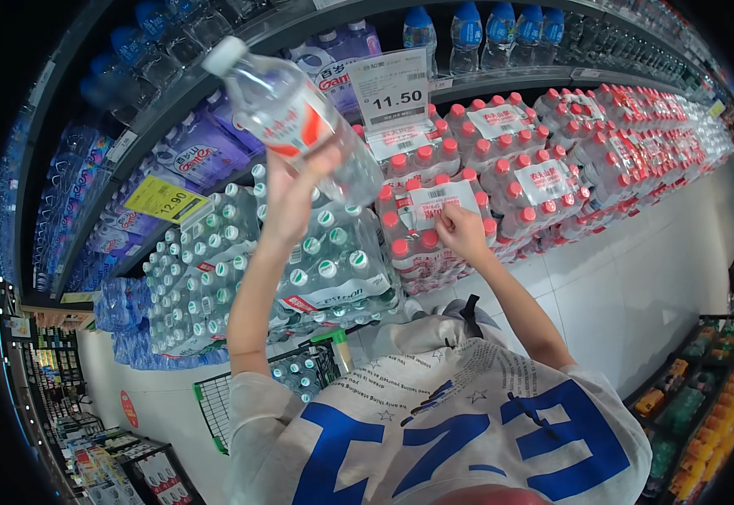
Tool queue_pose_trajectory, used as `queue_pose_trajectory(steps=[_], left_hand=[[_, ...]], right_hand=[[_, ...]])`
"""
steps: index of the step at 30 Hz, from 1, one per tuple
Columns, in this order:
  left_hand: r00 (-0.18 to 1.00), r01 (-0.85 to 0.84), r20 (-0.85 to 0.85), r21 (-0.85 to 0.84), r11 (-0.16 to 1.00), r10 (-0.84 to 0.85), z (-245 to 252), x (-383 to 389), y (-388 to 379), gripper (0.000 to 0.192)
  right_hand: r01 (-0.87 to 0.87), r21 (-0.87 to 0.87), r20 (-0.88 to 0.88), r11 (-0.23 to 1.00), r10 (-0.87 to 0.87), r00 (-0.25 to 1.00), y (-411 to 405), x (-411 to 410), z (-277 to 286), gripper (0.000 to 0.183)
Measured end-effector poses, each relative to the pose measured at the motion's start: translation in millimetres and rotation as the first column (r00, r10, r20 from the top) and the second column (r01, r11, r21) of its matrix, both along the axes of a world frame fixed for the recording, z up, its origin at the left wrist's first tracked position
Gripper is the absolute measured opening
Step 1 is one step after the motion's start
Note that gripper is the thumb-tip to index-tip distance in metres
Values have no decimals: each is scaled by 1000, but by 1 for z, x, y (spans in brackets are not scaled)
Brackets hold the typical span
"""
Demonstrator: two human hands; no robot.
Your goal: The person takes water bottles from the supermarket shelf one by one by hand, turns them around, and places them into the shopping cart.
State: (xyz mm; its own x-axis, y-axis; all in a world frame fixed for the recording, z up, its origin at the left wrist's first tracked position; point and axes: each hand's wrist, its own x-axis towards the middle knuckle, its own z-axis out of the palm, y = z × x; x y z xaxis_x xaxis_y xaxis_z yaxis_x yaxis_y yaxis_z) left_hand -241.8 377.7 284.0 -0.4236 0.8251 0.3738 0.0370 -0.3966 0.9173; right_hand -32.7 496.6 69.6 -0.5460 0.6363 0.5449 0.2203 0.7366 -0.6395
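Raised in my left hand (300,183) is a large clear plastic bottle (304,120) with a white cap and a red-and-white label, tilted with its cap to the upper left. My right hand (459,228), its fingers curled, is at the top of a shrink-wrapped pack of red-capped water bottles (436,196); whether it grips the wrap cannot be told. White-capped bottle packs (327,268) are stacked below my left hand. A white price sign (392,91) stands behind the red-capped packs.
Shelves (499,77) with blue-capped bottles and purple packs (193,154) curve behind the stacks. A yellow price tag (166,199) hangs at left. Close to my left side is a green-and-black shopping cart (215,404) with bottles. Drink shelves (688,398) stand at the lower right.
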Motion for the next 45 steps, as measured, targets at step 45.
queue_pose_trajectory(steps=[45], left_hand=[[639,316,753,-443,839,157,-200,246,-199,49]], right_hand=[[-332,-942,-334,-59,32,942,-157,136,39,57]])
